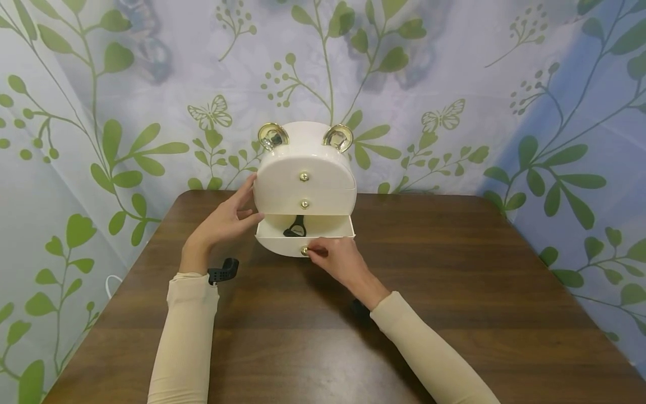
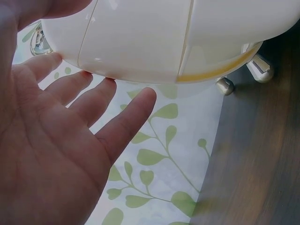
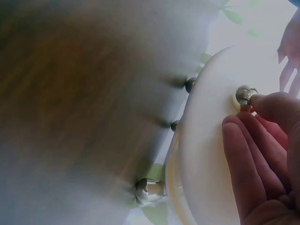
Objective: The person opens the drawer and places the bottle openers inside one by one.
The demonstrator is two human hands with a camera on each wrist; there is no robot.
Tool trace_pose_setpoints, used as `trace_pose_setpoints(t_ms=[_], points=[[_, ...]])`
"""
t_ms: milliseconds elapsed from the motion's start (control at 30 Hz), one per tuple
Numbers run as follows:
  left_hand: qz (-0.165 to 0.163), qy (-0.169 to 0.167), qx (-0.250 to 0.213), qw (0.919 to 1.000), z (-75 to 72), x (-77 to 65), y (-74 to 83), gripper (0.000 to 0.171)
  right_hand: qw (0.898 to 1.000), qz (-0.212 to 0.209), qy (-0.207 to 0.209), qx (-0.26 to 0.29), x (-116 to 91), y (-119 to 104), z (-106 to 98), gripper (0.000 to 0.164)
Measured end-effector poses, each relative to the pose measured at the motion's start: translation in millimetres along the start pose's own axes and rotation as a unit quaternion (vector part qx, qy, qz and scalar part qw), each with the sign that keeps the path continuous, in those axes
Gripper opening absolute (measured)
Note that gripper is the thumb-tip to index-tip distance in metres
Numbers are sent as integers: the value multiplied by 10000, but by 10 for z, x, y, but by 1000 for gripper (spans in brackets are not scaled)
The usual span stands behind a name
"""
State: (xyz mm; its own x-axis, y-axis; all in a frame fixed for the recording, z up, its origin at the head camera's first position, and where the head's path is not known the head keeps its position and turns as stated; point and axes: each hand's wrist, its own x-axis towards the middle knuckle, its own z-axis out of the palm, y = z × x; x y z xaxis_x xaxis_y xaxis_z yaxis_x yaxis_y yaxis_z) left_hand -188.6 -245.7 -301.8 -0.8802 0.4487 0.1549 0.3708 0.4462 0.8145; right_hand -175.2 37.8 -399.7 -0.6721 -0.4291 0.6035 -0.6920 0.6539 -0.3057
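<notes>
A white drawer box [image 1: 305,163] with two gold ears stands on the table, its bottom drawer [image 1: 272,245] pulled out. Inside that drawer lies a small black item [image 1: 298,226] with a pale label; its kind is unclear. My right hand [image 1: 339,259] pinches the gold knob [image 3: 245,95] on the drawer's front between thumb and fingers. At the box's left side is my left hand [image 1: 224,221], fingers spread and nearly straight, with fingertips [image 2: 84,77] touching the white side wall.
The brown wooden table [image 1: 434,280] extends around the box. Behind it hangs a pale cloth [image 1: 444,67] printed with green leaves and butterflies. Short metallic feet [image 3: 150,191] hold the box off the tabletop. Two more gold knobs [image 1: 304,177] sit on the upper front.
</notes>
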Motion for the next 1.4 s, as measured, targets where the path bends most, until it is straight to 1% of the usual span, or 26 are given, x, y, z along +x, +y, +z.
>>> trace_pose_setpoints(t_ms=[267,367,500,700,733,867,967,1167,1400], points=[[-47,-80,156,9998,16,-6,36,89,9998,92,48,-148,65,45,37,4],[-85,-47,159,9998,20,-32,96,88,9997,141,6,-210,91,65,51,5],[-159,9,168,9997,29,-42,131,87,9993,231,-67,-281,137,91,72,5],[-167,19,178,9997,40,-32,126,88,9989,420,-78,-218,227,134,107,4],[-144,17,198,9997,39,-24,105,88,9987,467,-90,-199,242,140,111,4],[-177,37,225,9996,31,-35,131,88,9985,543,-47,-60,287,162,126,4],[-276,65,198,9994,35,-62,170,87,9983,584,4,-22,305,175,147,4],[-295,70,176,9994,51,-70,154,86,9961,875,-64,-48,371,225,204,6],[-325,114,157,9993,34,-59,130,87,9948,987,-103,-209,462,213,205,6]])
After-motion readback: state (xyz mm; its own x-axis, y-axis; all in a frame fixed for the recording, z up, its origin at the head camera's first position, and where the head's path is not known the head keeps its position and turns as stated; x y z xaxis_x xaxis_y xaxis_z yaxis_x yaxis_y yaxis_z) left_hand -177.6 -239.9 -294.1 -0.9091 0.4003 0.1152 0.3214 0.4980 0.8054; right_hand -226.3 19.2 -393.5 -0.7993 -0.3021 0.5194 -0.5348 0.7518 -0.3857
